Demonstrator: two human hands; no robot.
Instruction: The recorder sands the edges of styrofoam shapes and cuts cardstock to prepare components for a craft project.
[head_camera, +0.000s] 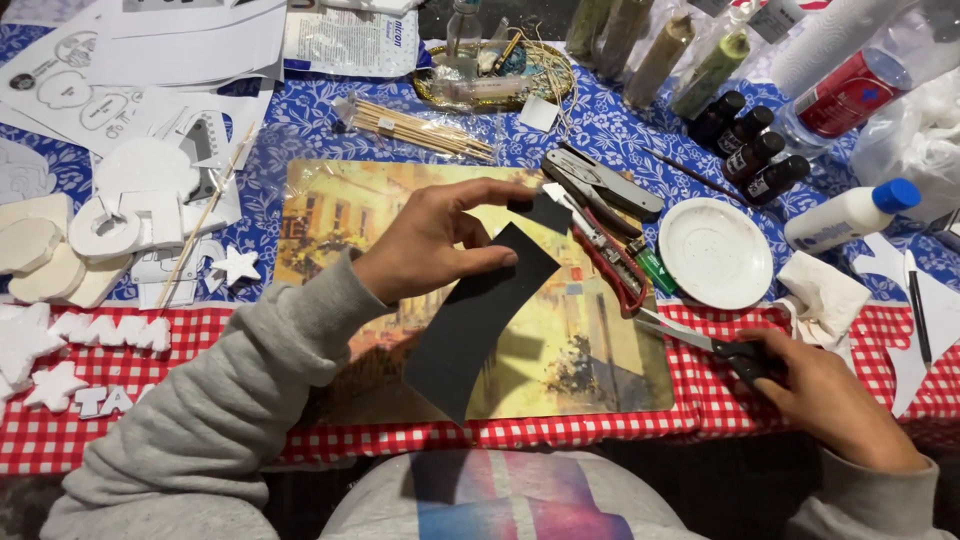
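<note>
I sit at a home craft table: paint bottles (748, 148) at two o'clock (foam cutouts (60, 262) at nine), checked cloth (150, 420).

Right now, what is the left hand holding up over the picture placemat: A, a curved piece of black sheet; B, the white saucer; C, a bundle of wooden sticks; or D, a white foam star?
A: the left hand pinches a curved black sheet piece above the placemat, while the right hand holds scissors off to the side.

Placemat (600, 370) lies open between the hands; pliers (600, 182) and saucer (716, 252) crowd beyond.
</note>
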